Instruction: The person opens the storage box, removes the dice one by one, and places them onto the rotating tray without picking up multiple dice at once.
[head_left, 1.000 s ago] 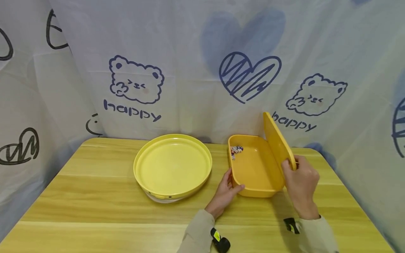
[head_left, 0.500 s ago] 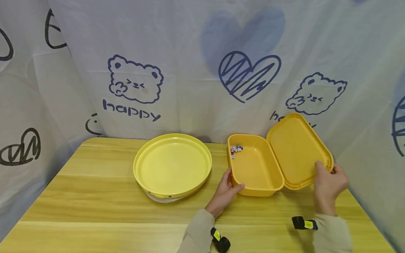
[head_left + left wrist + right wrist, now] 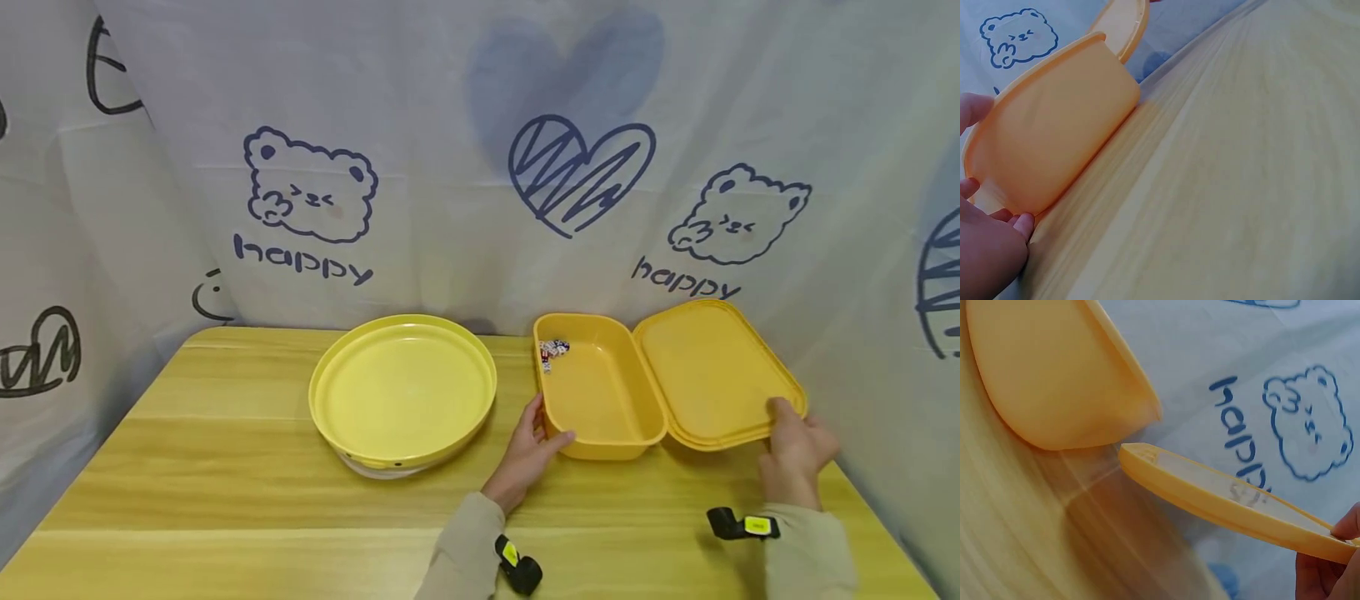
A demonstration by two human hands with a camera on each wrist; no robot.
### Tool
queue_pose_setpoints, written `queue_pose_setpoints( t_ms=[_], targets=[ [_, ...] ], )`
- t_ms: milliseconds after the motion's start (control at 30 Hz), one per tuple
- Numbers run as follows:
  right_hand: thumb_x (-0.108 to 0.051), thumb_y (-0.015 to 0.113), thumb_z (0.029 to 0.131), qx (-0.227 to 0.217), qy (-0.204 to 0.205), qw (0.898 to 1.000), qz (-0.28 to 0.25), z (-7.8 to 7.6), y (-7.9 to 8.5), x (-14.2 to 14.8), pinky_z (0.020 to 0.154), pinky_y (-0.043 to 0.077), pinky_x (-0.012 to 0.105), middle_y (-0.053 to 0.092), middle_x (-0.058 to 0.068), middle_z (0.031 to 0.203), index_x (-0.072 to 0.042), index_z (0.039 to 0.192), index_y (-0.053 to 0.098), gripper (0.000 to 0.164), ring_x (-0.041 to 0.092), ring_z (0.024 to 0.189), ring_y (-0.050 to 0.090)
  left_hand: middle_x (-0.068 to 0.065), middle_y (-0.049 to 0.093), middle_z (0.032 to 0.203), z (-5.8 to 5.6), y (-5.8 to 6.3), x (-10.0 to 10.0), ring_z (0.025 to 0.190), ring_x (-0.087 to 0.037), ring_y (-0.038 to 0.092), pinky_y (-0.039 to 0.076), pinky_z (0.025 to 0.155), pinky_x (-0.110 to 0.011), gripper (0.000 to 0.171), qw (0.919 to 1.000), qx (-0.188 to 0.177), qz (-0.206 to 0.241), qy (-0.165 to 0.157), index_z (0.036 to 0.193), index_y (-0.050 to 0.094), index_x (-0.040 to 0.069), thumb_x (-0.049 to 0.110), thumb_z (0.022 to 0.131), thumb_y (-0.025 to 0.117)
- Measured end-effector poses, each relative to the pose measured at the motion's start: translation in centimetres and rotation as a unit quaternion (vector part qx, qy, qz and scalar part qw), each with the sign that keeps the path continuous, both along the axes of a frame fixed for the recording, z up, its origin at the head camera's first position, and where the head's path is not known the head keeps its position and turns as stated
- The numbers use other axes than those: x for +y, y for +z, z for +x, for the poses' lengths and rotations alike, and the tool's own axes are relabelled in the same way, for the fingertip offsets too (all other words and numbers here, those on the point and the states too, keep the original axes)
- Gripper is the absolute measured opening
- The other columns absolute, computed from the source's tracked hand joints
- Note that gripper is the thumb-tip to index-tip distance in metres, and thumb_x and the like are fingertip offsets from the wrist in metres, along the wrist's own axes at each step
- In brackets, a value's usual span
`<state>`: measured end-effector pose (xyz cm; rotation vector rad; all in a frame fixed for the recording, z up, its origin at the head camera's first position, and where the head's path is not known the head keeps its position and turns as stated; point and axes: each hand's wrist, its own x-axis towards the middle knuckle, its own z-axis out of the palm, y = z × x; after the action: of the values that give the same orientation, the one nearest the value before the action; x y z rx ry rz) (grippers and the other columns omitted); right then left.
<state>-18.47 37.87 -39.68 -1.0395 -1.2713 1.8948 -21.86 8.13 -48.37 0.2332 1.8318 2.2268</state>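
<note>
A yellow-orange plastic box [image 3: 603, 392] stands at the right of the table, its hinged lid [image 3: 720, 371] laid back to the right. In the right wrist view the lid [image 3: 1210, 509] is held tilted above the table. My right hand [image 3: 798, 450] pinches the lid's outer front corner, thumb on top and fingers beneath. With my left hand [image 3: 521, 458] I grip the box's front left corner, thumb on the rim and fingers along the side. Small patterned pieces [image 3: 552, 352], white, red and dark blue, lie at the box's left inner wall; their kind is too small to tell.
A round yellow tray [image 3: 402, 392] with a raised rim stands left of the box, something white showing under its front. The wooden table [image 3: 262, 492] ends at a printed cloth [image 3: 442, 250] behind and at both sides.
My right hand has swung the lid from nearly upright to the right and down, so its inner face shows. My left hand keeps its hold on the box. The head view has shifted slightly.
</note>
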Motion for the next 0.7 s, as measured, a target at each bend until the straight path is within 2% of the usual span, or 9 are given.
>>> queue_pose_setpoints(
  t_ms=[167,267,467,567,700],
  targets=[
    [0.005,0.068,0.079,-0.004,0.006,0.998,-0.070,-0.3,-1.1,1.1,0.048,0.045,0.020,0.046,-0.006,0.083,-0.007,0.089,0.049,0.025,0.005,0.060,0.048,-0.018,0.027,0.153,-0.1,-0.2,0.0,0.138,-0.034,0.028,0.023,0.111,-0.044,0.080,1.0000,0.000,-0.004,0.002,0.153,0.019,0.002,0.013,0.090,0.067],
    [0.005,0.068,0.078,-0.024,0.014,0.996,-0.085,-0.5,-1.9,1.6,0.050,0.047,0.020,0.047,-0.008,0.084,-0.008,0.094,0.048,0.029,0.004,0.062,0.050,-0.018,0.028,0.153,-0.1,-0.2,0.0,0.138,-0.034,0.029,0.024,0.111,-0.044,0.080,1.0000,-0.001,-0.005,0.006,0.153,0.019,0.002,0.013,0.090,0.068],
    [0.002,0.071,0.079,-0.037,0.033,0.989,-0.139,-0.5,-3.3,2.4,0.053,0.050,0.023,0.052,-0.008,0.079,-0.010,0.106,0.046,0.039,0.005,0.065,0.054,-0.018,0.027,0.153,-0.2,-0.3,0.1,0.138,-0.033,0.029,0.023,0.111,-0.044,0.080,1.0000,-0.004,0.001,0.002,0.153,0.019,0.003,0.014,0.090,0.067],
    [0.000,0.071,0.079,-0.062,0.057,0.988,-0.132,-0.5,-3.8,2.6,0.055,0.051,0.024,0.053,-0.008,0.083,-0.011,0.110,0.045,0.042,0.004,0.066,0.055,-0.018,0.027,0.153,-0.2,-0.3,0.0,0.138,-0.033,0.029,0.024,0.111,-0.044,0.080,1.0000,-0.003,0.000,0.004,0.153,0.019,0.003,0.014,0.090,0.067],
    [-0.005,0.071,0.081,-0.118,0.098,0.986,-0.068,-0.2,-4.3,2.8,0.058,0.051,0.022,0.050,-0.009,0.085,-0.012,0.109,0.047,0.038,0.000,0.066,0.052,-0.018,0.027,0.153,-0.1,-0.1,0.1,0.138,-0.033,0.029,0.024,0.111,-0.044,0.079,1.0000,-0.004,-0.006,0.006,0.153,0.020,0.003,0.014,0.090,0.067]
  ],
)
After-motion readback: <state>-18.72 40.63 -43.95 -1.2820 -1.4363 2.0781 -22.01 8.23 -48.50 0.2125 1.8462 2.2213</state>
